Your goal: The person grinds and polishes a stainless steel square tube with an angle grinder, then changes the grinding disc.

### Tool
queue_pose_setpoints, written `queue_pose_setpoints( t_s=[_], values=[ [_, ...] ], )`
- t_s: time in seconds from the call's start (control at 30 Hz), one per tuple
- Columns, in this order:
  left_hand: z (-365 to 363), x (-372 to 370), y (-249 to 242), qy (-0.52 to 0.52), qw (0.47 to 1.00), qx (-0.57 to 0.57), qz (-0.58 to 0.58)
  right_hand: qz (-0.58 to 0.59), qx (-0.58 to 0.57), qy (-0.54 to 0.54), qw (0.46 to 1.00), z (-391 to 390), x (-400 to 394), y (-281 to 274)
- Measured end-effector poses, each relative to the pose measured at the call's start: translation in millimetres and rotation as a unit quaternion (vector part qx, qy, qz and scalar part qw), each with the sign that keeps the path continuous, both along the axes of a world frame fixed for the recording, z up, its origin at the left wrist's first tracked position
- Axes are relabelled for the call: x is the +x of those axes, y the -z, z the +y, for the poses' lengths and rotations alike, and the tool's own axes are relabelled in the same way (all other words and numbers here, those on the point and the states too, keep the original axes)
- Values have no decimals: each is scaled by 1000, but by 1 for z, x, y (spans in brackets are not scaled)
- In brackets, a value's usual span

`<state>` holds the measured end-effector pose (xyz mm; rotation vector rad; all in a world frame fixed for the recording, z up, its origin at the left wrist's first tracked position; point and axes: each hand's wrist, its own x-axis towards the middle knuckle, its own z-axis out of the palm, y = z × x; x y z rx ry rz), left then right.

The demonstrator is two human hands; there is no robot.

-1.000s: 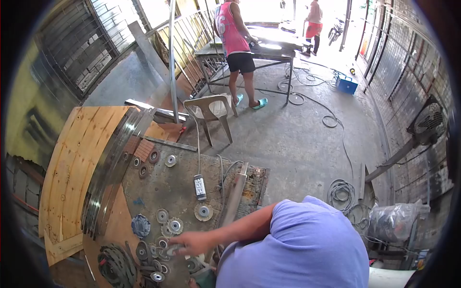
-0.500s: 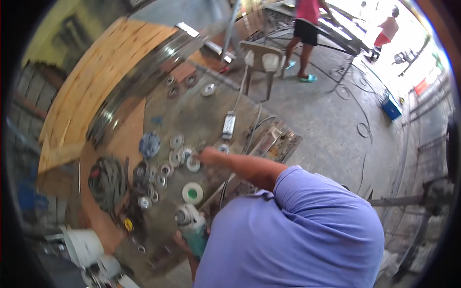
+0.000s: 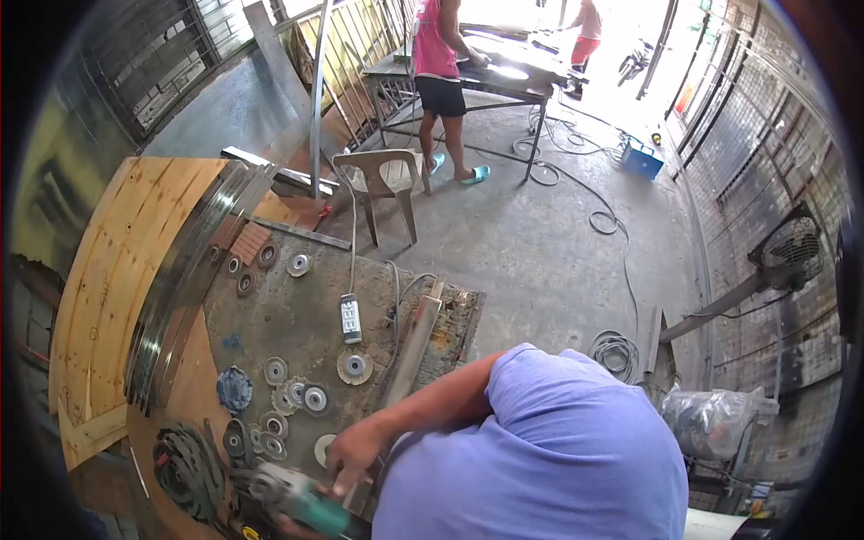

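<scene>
In the head view, a teal angle grinder (image 3: 319,509) with a grey metal head lies across the bottom, slightly blurred. My left hand (image 3: 290,527), mostly cut off by the frame edge, is closed around its underside. Above the tool's body my right hand (image 3: 353,452) reaches down with bent fingers. Its fingertips are close to the grinder, and whether they touch or pinch anything is hidden. A pale abrasive disc (image 3: 324,447) shows partly behind that hand. Several metal-centred grinding discs (image 3: 315,399) lie left of it, with a flap wheel (image 3: 355,366) farther up.
A white power strip (image 3: 349,319) lies on the worktable (image 3: 270,315). Black strapping (image 3: 187,477) is heaped at left, beside wooden planks (image 3: 112,288). Beyond stand a plastic chair (image 3: 382,180) and a person in pink (image 3: 438,54) at a metal table. Cables (image 3: 621,351) trail over the floor.
My view has tilted up and shifted right. My right hand has come back from the small discs towards the grinder. The grinder, still in my left hand, has turned more sideways.
</scene>
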<state>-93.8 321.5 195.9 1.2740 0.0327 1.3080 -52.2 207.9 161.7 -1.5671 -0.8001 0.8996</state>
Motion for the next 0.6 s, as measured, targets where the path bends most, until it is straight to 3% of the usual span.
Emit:
queue_pose_setpoints(
  t_s=[0.03, 0.07, 0.13, 0.2, 0.27, 0.3, 0.43, 0.6],
  values=[
    [-40, 21, -15, -73, 993, -22, -94, -1, 78, -22, 997, 8, -3, -9],
    [-34, 25, -10, -77, 992, -24, -97, -25, 88, 14, 996, 12, -8, -22],
    [7, 54, 9, 38, 993, -41, -108, -76, 111, 86, 987, 21, -14, -48],
    [52, 82, 21, 158, 978, -57, -121, -56, 123, 105, 985, 22, -1, -62],
    [79, 77, -3, 328, 935, -128, 38, -87, 85, 129, 984, 11, 11, -81],
    [86, 69, -18, 404, 887, -174, 136, -97, 83, 129, 983, 4, 14, -84],
    [54, 58, -3, 488, 855, -90, 151, -88, 87, 150, 981, -18, 8, -73],
    [44, 32, 11, 480, 845, -21, 234, -48, 76, 173, 981, -28, -6, -32]
  ],
)
